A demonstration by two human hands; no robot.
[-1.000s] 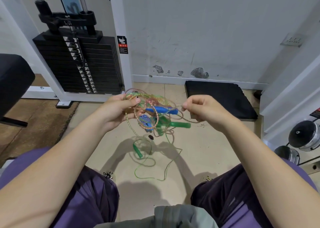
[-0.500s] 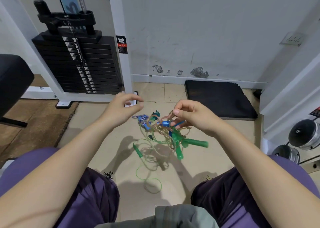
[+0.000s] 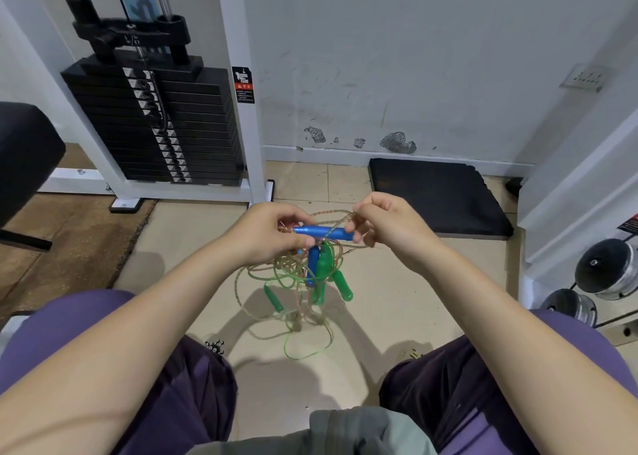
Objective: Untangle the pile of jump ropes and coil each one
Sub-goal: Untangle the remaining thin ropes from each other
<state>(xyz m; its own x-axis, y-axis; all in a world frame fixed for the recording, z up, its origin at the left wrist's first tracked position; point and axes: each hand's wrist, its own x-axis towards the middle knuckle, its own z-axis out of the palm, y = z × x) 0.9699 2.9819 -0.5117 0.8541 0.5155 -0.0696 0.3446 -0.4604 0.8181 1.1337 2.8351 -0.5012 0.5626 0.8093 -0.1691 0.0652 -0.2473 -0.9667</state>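
A tangle of jump ropes [image 3: 293,275] hangs between my hands over the floor, with pinkish clear cord and green cord looped together. A blue handle [image 3: 322,232] lies level between both hands; my left hand [image 3: 266,233] grips its left end along with some cord. My right hand [image 3: 386,223] pinches the pinkish cord at the handle's right end. A second blue handle [image 3: 313,263] and green handles [image 3: 341,283] dangle below. Another green handle [image 3: 273,297] hangs lower left, and a green loop [image 3: 303,351] trails near the floor.
A black weight stack [image 3: 155,119] in a white frame stands at the back left. A black mat [image 3: 438,199] lies by the wall on the right. Dumbbells [image 3: 604,275] sit at the far right. A black padded seat [image 3: 24,154] juts in from the left. My knees frame the tiled floor.
My hands came closer together and now hold one blue handle level between them. The green handles swung down beneath it, and the bundle hangs lower and tighter.
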